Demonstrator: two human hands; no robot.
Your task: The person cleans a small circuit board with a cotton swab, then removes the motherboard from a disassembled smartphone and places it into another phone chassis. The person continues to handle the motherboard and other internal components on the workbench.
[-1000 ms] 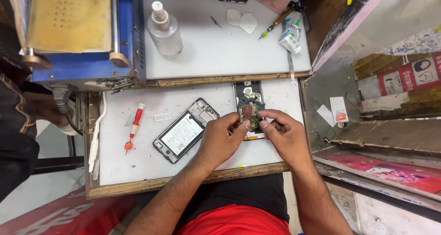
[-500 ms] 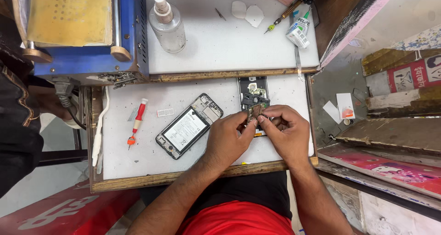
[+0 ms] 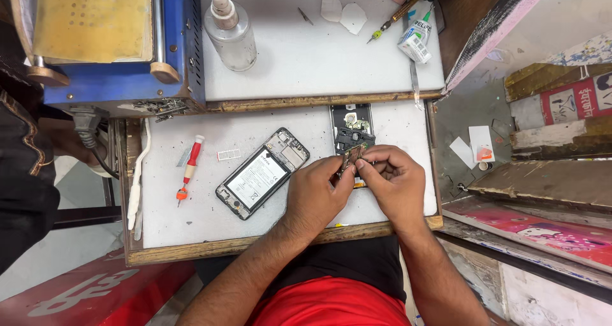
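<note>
Both hands meet over the right part of the white bench (image 3: pixel 210 217), fingertips pinched together on a small circuit board (image 3: pixel 350 155). The left hand (image 3: pixel 317 195) has its grip clamped on the board's lower edge; the right hand (image 3: pixel 394 179) has its grip closed on the same board from the other side. The board is held tilted, just above the lower end of a black phone housing (image 3: pixel 351 125) that lies flat beneath the hands.

To the left of the left hand lies an opened phone (image 3: pixel 262 173), set at a slant, its battery showing. Farther left rests a red-and-white screwdriver (image 3: pixel 189 170), well apart from the hands. On the upper bench stand a clear bottle (image 3: pixel 229 32) and a small tube of glue (image 3: pixel 415 37).
</note>
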